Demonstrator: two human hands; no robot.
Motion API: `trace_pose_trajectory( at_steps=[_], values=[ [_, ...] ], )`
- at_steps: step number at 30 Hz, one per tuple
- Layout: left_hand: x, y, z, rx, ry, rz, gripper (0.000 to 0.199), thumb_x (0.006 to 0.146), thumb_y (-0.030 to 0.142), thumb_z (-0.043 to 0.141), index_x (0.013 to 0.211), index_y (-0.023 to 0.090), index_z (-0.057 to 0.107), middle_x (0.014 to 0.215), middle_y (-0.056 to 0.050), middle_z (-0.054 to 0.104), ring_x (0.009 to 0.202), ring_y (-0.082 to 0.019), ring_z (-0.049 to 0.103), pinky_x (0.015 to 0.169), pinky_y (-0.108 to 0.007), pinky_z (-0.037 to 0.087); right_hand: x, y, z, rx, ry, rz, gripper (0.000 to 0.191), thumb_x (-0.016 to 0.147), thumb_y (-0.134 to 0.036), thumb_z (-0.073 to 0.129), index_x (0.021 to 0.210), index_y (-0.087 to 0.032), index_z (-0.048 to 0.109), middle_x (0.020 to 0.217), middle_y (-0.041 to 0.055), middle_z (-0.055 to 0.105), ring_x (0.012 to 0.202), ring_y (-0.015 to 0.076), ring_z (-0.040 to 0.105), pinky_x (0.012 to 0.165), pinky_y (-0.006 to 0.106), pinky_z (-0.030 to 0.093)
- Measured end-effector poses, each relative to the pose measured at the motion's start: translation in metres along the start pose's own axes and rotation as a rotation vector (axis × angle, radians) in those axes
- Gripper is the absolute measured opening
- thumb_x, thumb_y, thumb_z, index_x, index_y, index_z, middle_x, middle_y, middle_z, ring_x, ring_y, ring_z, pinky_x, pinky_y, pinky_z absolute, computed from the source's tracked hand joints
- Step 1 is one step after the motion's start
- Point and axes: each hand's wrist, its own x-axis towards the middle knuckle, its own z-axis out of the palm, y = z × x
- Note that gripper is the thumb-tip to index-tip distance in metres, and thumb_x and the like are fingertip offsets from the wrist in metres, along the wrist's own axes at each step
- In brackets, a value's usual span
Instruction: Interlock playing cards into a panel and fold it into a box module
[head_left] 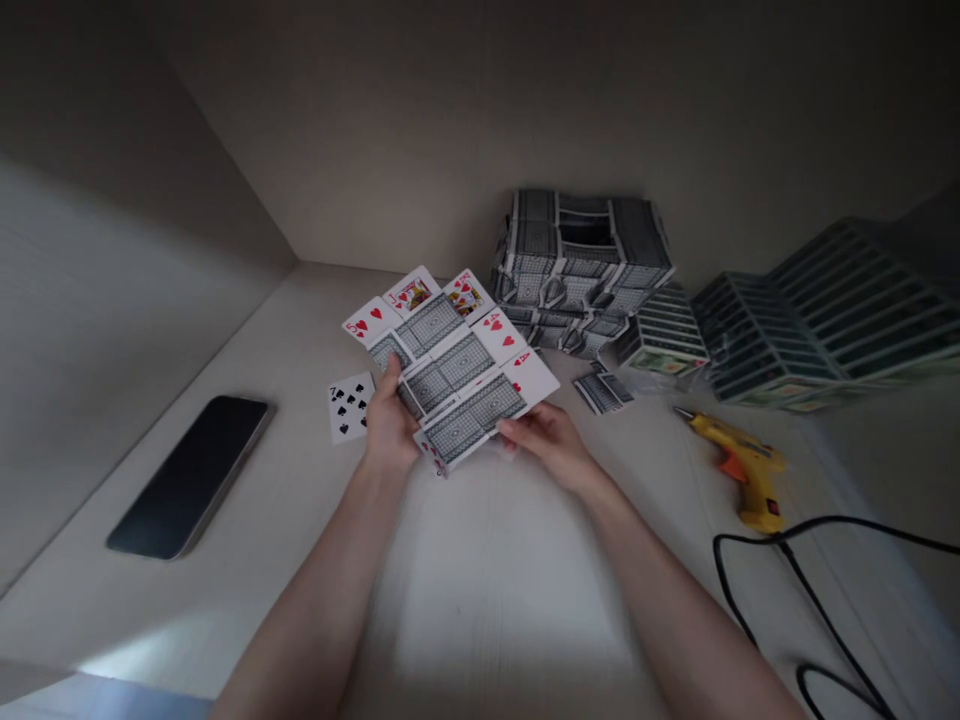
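A flat panel of overlapping playing cards (455, 370) is held tilted above the table between both hands. Grey patterned backs fill its middle, while red heart faces show along its edges. My left hand (391, 418) grips the left side, thumb on top and fingers hidden beneath. At the lower right edge, my right hand (551, 440) pinches the panel between thumb and fingers. A seven of spades (347, 408) lies face up on the table, partly behind my left hand.
A black phone (191, 478) lies at left. Behind the panel stands a structure built of cards (585, 260). Loose cards (602, 389) lie before it. Green-striped card stacks (780, 330), a yellow glue gun (739, 465) and its black cable (825, 590) are at right.
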Motion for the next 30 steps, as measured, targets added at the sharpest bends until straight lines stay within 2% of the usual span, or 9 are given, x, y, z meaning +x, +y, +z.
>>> trace_pose_trajectory(
  at_steps=[4,6,8,10,12,14,19,26,30],
  values=[
    [-0.002,-0.001,-0.001,0.0,-0.162,-0.012,0.033,0.082,0.043,0.051,0.102,0.02,0.063,0.107,-0.006,0.068,0.108,-0.026,0.058,0.086,-0.041,0.051,-0.002,0.001,0.005,-0.051,0.047,-0.037,0.024,0.064,-0.041,0.072,0.069,-0.019,0.065,0.062,-0.0012,0.063,0.054,0.0118,0.054,0.055,0.027,0.048],
    [-0.001,0.002,-0.002,-0.002,-0.256,0.0,0.031,0.082,0.038,0.05,0.102,0.02,0.064,0.109,-0.007,0.067,0.11,-0.027,0.057,0.086,-0.042,0.051,0.0,0.005,0.003,-0.014,0.119,-0.113,0.024,0.069,-0.042,0.068,0.08,-0.02,0.067,0.076,0.0011,0.068,0.066,0.0147,0.059,0.066,0.03,0.05],
    [0.001,0.007,-0.005,-0.01,-0.312,0.027,0.028,0.08,0.032,0.05,0.1,0.019,0.065,0.109,-0.008,0.067,0.109,-0.027,0.057,0.085,-0.041,0.051,0.003,0.009,-0.003,0.036,0.217,-0.208,0.028,0.073,-0.041,0.064,0.095,-0.023,0.064,0.096,0.0028,0.068,0.087,0.0178,0.061,0.082,0.034,0.047],
    [0.006,0.011,-0.01,-0.015,-0.311,0.052,0.026,0.077,0.027,0.053,0.097,0.018,0.066,0.105,-0.007,0.068,0.106,-0.026,0.059,0.083,-0.038,0.052,0.007,0.014,-0.01,0.041,0.319,-0.281,0.028,0.078,-0.042,0.059,0.098,-0.023,0.062,0.105,0.0036,0.065,0.098,0.0189,0.058,0.09,0.037,0.043],
    [0.011,0.016,-0.017,0.028,-0.28,0.062,0.025,0.073,0.024,0.056,0.095,0.017,0.067,0.101,-0.006,0.07,0.101,-0.025,0.062,0.08,-0.036,0.053,0.01,0.018,-0.017,0.02,0.4,-0.308,0.028,0.08,-0.044,0.056,0.098,-0.022,0.059,0.104,0.0038,0.065,0.097,0.0189,0.057,0.09,0.038,0.042],
    [0.014,0.019,-0.023,0.125,-0.273,0.02,0.027,0.069,0.022,0.061,0.095,0.017,0.066,0.097,-0.006,0.07,0.096,-0.025,0.064,0.077,-0.033,0.054,0.012,0.02,-0.021,-0.02,0.423,-0.297,0.028,0.08,-0.044,0.056,0.097,-0.022,0.058,0.102,0.0037,0.065,0.095,0.019,0.057,0.089,0.037,0.042],
    [0.01,0.026,-0.035,0.292,-0.394,-0.114,0.042,0.063,0.019,0.068,0.105,0.018,0.063,0.1,-0.007,0.07,0.092,-0.027,0.065,0.075,-0.036,0.055,0.011,0.017,-0.023,-0.066,0.386,-0.263,0.028,0.079,-0.045,0.056,0.096,-0.022,0.057,0.1,0.0034,0.065,0.093,0.0194,0.057,0.086,0.036,0.043],
    [0.007,0.037,-0.043,0.427,-0.343,-0.214,0.034,0.064,0.021,0.069,0.098,0.016,0.068,0.088,-0.01,0.072,0.081,-0.028,0.068,0.068,-0.037,0.057,0.009,0.015,-0.026,0.061,0.26,-0.174,0.032,0.072,-0.042,0.063,0.096,-0.023,0.059,0.099,0.0033,0.067,0.089,0.021,0.06,0.081,0.036,0.046],
    [0.007,0.04,-0.046,0.438,-0.415,-0.333,0.032,0.062,0.016,0.072,0.093,0.015,0.069,0.079,-0.012,0.072,0.073,-0.029,0.069,0.062,-0.035,0.057,0.008,0.013,-0.025,0.041,0.221,-0.152,0.033,0.068,-0.043,0.067,0.093,-0.022,0.061,0.093,0.0031,0.068,0.086,0.0216,0.061,0.077,0.035,0.046]
  ],
)
